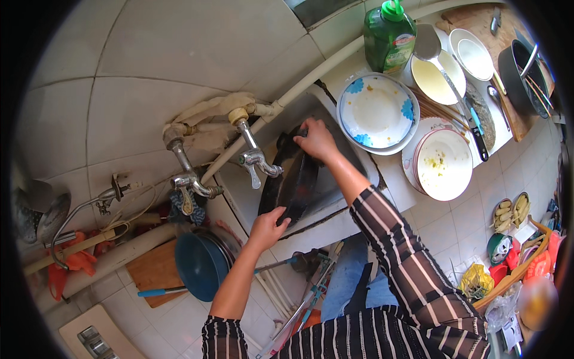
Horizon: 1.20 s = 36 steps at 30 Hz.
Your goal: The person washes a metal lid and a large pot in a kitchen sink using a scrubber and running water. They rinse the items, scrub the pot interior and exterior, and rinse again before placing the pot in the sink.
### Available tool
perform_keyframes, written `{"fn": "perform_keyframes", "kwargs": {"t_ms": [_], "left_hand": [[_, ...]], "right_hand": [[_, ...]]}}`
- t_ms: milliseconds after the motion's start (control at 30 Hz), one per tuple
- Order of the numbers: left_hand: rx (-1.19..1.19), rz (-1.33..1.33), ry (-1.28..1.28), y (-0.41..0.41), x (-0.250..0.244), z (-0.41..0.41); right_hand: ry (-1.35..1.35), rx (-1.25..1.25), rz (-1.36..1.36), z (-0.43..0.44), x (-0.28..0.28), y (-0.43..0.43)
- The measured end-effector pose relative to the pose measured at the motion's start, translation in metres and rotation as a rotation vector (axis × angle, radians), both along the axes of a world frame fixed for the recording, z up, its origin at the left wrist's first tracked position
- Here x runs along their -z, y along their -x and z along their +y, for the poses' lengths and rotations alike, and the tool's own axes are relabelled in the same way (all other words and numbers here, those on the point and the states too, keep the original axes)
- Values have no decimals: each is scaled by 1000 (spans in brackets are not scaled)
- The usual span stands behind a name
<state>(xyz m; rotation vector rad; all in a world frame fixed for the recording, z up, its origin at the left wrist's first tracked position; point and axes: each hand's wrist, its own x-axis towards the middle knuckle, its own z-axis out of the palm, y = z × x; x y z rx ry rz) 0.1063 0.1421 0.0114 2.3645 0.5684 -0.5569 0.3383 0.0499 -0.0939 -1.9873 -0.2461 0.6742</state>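
A dark pan or pot [298, 181] is tilted inside the grey sink [354, 172]; its exact kind cannot be told. My left hand [269, 226] grips its lower edge, thumb on top. At the upper end, my right hand [316, 139] holds the dark rim or handle, partly hiding it. Two metal taps hang from the wall pipes, the right one [258, 159] just left of the pan and the left one [193, 184] farther off. No running water can be made out.
Right of the sink stand a blue-flowered plate [376, 112], food-stained bowls [444, 166], a green soap bottle [389, 40], a metal spatula [448, 80], a black-handled knife [479, 139] and a dark pot [515, 76]. A blue basin [199, 267] leans below left.
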Motion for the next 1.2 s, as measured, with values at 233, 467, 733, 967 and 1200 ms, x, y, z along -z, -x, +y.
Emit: {"fn": "perform_keyframes", "kwargs": {"t_ms": [233, 467, 733, 967, 1200], "left_hand": [[108, 55, 22, 41, 7, 10], [-64, -222, -90, -8, 28, -40], [-226, -274, 1, 13, 24, -17], [-257, -296, 122, 10, 36, -14], [-251, -263, 129, 18, 34, -9]], "right_hand": [[58, -102, 224, -25, -16, 29], [-53, 184, -80, -37, -59, 94], [-298, 149, -370, -24, -66, 143], [-356, 265, -351, -11, -11, 58], [-279, 142, -426, -10, -62, 142]]}}
